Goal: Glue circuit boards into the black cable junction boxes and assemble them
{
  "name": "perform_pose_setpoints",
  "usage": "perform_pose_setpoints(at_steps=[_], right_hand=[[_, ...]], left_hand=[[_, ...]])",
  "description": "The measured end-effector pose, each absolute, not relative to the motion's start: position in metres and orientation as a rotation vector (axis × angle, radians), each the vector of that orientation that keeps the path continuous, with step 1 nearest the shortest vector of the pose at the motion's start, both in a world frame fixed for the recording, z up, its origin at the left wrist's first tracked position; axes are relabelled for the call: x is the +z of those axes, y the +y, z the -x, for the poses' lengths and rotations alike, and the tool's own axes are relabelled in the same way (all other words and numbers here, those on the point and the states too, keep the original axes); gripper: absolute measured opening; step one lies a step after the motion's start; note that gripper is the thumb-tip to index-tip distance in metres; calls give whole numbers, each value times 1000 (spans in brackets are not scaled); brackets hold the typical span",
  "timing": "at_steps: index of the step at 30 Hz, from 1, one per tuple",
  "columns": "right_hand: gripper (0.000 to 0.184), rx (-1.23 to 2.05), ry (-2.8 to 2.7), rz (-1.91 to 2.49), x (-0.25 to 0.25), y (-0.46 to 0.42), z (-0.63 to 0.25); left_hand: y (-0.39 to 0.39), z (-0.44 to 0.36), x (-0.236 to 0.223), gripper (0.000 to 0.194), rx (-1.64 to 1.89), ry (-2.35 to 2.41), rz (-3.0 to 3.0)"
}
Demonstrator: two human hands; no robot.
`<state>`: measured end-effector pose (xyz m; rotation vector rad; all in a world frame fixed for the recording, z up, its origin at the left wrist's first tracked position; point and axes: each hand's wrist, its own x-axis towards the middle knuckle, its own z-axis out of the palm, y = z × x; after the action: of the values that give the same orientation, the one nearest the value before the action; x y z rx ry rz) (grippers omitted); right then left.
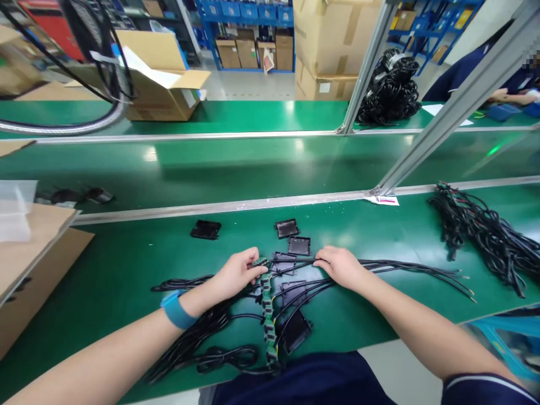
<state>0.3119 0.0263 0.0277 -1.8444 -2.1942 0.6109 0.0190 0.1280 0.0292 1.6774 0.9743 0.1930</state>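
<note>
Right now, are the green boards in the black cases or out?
Out: the green boards show bare, in a row beside several black cases.

One head-worn camera looked forward and down from above the wearer's dark blue shirt [304, 385], on the near side of the strip of green circuit boards [268, 309]. It was close enough to the strip to take in the left hand [236, 274] at its far end and the right hand [337, 264] to its right. The wide view also reached past the strip, over the green bench [126, 253], to blue shelving [247, 23] much farther beyond it.
</note>
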Motion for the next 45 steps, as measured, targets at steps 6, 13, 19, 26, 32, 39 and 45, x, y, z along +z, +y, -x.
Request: perform_pose_setpoints(at_steps=[6, 13, 19, 26, 32, 39, 45], right_hand=[[22, 634, -2116, 1895, 61, 27, -322], [42, 565, -1943, 2296, 128, 46, -409], [39, 597, -1807, 2618, 138, 41, -488], [37, -108, -1846, 2588, 85, 26, -443], [27, 360, -2348, 1778, 49, 24, -307], [16, 405, -2395, 1959, 25, 25, -275], [19, 328, -2472, 1976, 19, 19, -273]], left_hand=[[158, -29, 59, 35, 37, 1000, -1765], [210, -89, 58, 36, 173, 1079, -2033], [214, -112, 33, 42, 135, 1203, -2017], [168, -75, 64, 33, 356, 1275, -2477], [119, -20, 58, 35, -95, 937, -1902], [108, -23, 36, 29, -12, 981, -2044], [100, -31, 31, 27, -58, 973, -2151]])
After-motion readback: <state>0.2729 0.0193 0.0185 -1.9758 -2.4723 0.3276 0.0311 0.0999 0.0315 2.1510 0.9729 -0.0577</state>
